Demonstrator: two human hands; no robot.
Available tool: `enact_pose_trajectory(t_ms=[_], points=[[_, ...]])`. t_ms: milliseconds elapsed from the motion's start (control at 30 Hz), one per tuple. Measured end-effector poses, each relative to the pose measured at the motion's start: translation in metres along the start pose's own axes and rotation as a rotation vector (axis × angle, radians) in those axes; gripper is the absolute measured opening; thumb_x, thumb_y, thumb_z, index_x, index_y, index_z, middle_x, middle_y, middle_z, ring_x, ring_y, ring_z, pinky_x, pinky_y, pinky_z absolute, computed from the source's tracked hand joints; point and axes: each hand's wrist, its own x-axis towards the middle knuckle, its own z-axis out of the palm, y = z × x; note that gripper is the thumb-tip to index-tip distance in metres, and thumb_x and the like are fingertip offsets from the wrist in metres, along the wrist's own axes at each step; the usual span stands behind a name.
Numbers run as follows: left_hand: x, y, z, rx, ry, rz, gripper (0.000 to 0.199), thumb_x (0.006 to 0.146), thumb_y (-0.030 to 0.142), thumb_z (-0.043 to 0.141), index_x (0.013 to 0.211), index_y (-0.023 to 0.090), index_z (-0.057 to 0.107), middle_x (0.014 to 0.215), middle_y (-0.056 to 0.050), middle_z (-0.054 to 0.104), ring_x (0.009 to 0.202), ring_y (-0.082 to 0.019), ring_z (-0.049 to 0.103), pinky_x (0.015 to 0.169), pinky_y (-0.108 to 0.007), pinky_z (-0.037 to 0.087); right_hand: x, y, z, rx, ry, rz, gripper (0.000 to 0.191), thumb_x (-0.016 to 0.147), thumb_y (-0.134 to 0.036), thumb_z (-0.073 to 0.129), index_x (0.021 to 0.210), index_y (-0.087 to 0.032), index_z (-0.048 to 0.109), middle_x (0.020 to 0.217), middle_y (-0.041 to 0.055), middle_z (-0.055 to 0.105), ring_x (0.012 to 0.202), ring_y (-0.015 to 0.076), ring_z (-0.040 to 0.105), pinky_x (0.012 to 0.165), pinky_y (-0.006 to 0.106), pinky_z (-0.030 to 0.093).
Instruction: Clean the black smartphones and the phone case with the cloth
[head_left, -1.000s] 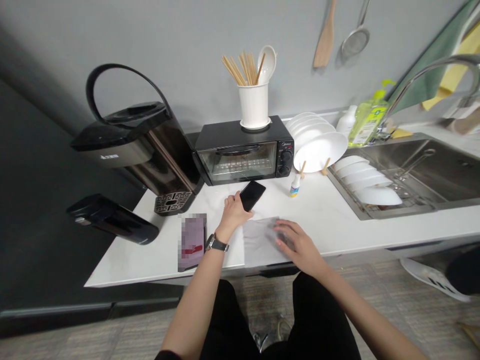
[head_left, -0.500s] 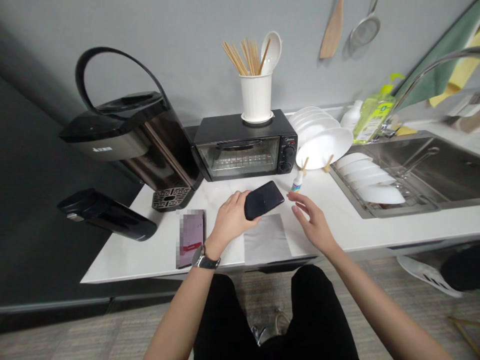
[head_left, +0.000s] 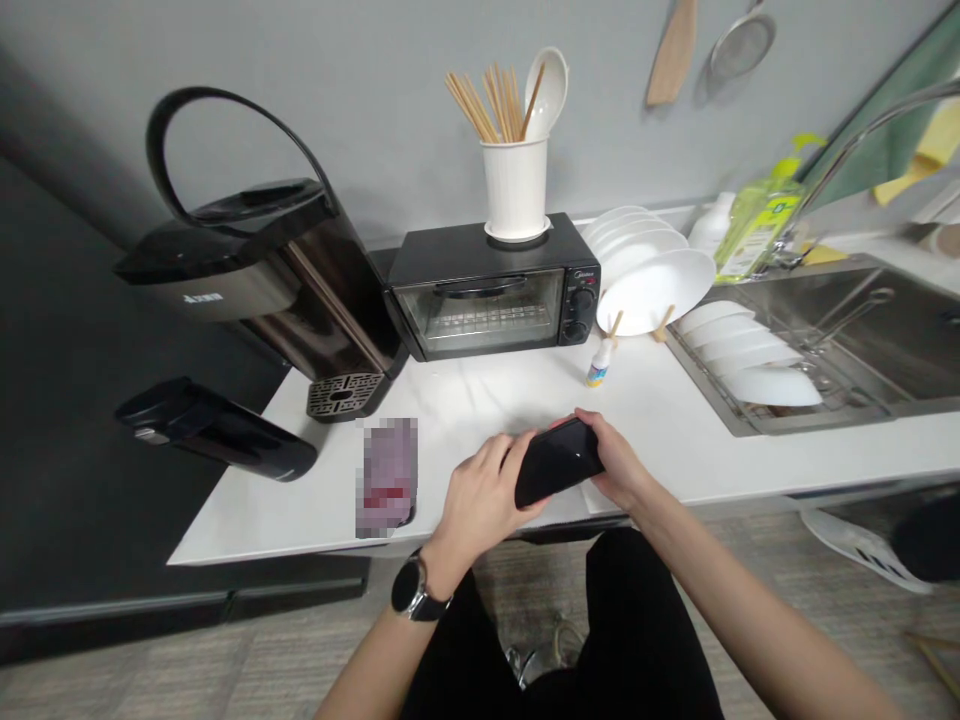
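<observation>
A white counter runs along a grey wall, with a steel sink toward the right, a dark dispenser toward the left and a black oven between them. In front, a person's bare hands grip a black phone above the near part of the counter: the left hand curls around one end, the right hand clasps the other between fingers and thumb. A small white bottle stands apart from both, before the plates. Only a sliver of pale cloth shows below the right hand; whether that hand touches it cannot be told. The pickup appears complete, the phone held at both ends; it has not been set down. Half a second earlier, the left hand alone held it, farther from the person, while the right hand was open near the bottle and the cloth lay in plain view.
</observation>
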Motion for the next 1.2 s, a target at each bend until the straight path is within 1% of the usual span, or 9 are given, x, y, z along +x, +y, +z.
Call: enact_pose_trajectory(t_ms=[100, 200, 300, 433, 733, 900, 1000, 1133, 1200], points=[[-0.004, 0.002, -0.002, -0.002, 0.017, 0.037, 0.081, 0.083, 0.047, 0.077, 0.15, 0.022, 0.04, 0.119, -0.008, 0.064, 0.108, -0.027, 0.066, 0.084, -0.038, 0.058, -0.005, -0.006, -0.003, 0.035, -0.05, 0.088, 0.033, 0.08, -0.049, 0.067, 0.077, -0.018, 0.077, 0.073, 0.0027, 0.075, 0.063, 0.0171, 0.064, 0.062, 0.027, 0.049], [-0.008, 0.003, -0.004, -0.007, 0.031, 0.047, 0.083, 0.084, 0.048, 0.077, 0.153, 0.024, 0.038, 0.119, -0.007, 0.064, 0.108, -0.027, 0.067, 0.083, -0.038, 0.059, -0.014, -0.008, -0.005, 0.025, -0.104, 0.062, 0.036, 0.084, -0.053, 0.068, 0.085, -0.018, 0.078, 0.082, 0.0031, 0.077, 0.071, 0.0172, 0.067, 0.065, 0.026, 0.049], [-0.014, 0.006, -0.006, -0.027, 0.072, -0.047, 0.085, 0.083, 0.047, 0.078, 0.154, 0.025, 0.038, 0.115, -0.006, 0.063, 0.103, -0.026, 0.068, 0.083, -0.036, 0.059, -0.027, 0.0, -0.005, 0.061, -0.151, -0.028, 0.045, 0.087, -0.063, 0.069, 0.1, -0.021, 0.079, 0.101, 0.0042, 0.079, 0.094, 0.0219, 0.071, 0.078, 0.029, 0.053], [-0.022, 0.016, -0.006, -0.113, 0.116, -0.192, 0.087, 0.081, 0.045, 0.08, 0.155, 0.027, 0.036, 0.112, -0.005, 0.062, 0.102, -0.027, 0.068, 0.084, -0.036, 0.058, -0.042, 0.013, -0.002, 0.101, -0.161, -0.227, 0.043, 0.083, -0.057, 0.078, 0.115, -0.028, 0.077, 0.117, 0.0032, 0.077, 0.107, 0.0247, 0.069, 0.089, 0.034, 0.055], [-0.032, 0.033, 0.006, -0.37, 0.152, -0.26, 0.094, 0.077, 0.041, 0.081, 0.157, 0.031, 0.033, 0.115, -0.007, 0.062, 0.104, -0.027, 0.067, 0.092, -0.038, 0.056, -0.047, 0.022, -0.014, 0.21, -0.176, -0.203, 0.028, 0.079, -0.048, 0.084, 0.099, -0.029, 0.082, 0.098, 0.0006, 0.081, 0.076, 0.0178, 0.072, 0.065, 0.027, 0.059], [-0.032, 0.035, 0.004, -0.473, 0.121, -0.248, 0.098, 0.074, 0.035, 0.084, 0.157, 0.031, 0.033, 0.123, -0.007, 0.063, 0.113, -0.029, 0.065, 0.097, -0.04, 0.056, -0.05, 0.027, -0.016, 0.267, -0.152, -0.107, 0.035, 0.076, -0.054, 0.084, 0.097, -0.026, 0.08, 0.093, 0.0008, 0.08, 0.075, 0.0172, 0.071, 0.066, 0.026, 0.06], [-0.03, 0.036, 0.002, -0.588, 0.119, -0.236, 0.099, 0.072, 0.031, 0.085, 0.157, 0.032, 0.034, 0.132, -0.007, 0.062, 0.121, -0.03, 0.063, 0.103, -0.042, 0.053, -0.055, 0.024, -0.012, 0.207, -0.106, -0.187, 0.039, 0.08, -0.053, 0.082, 0.111, -0.03, 0.074, 0.101, -0.0003, 0.077, 0.078, 0.0167, 0.069, 0.064, 0.025, 0.058], [-0.03, 0.036, 0.009, -0.772, 0.12, -0.221, 0.092, 0.075, 0.022, 0.081, 0.156, 0.031, 0.039, 0.133, -0.008, 0.062, 0.125, -0.029, 0.061, 0.108, -0.044, 0.05, -0.062, 0.02, -0.009, -0.009, -0.072, -0.358, 0.025, 0.093, -0.051, 0.071, 0.112, -0.035, 0.066, 0.077, -0.0062, 0.065, 0.059, 0.012, 0.056, 0.052, 0.021, 0.051], [-0.032, 0.036, 0.019, -0.851, 0.146, -0.221, 0.087, 0.076, 0.021, 0.079, 0.154, 0.03, 0.043, 0.137, -0.008, 0.061, 0.13, -0.03, 0.059, 0.113, -0.045, 0.047, -0.064, 0.021, -0.011, -0.19, -0.061, -0.414, 0.027, 0.096, -0.055, 0.064, 0.112, -0.033, 0.069, 0.079, -0.0033, 0.066, 0.062, 0.014, 0.058, 0.052, 0.023, 0.052]])
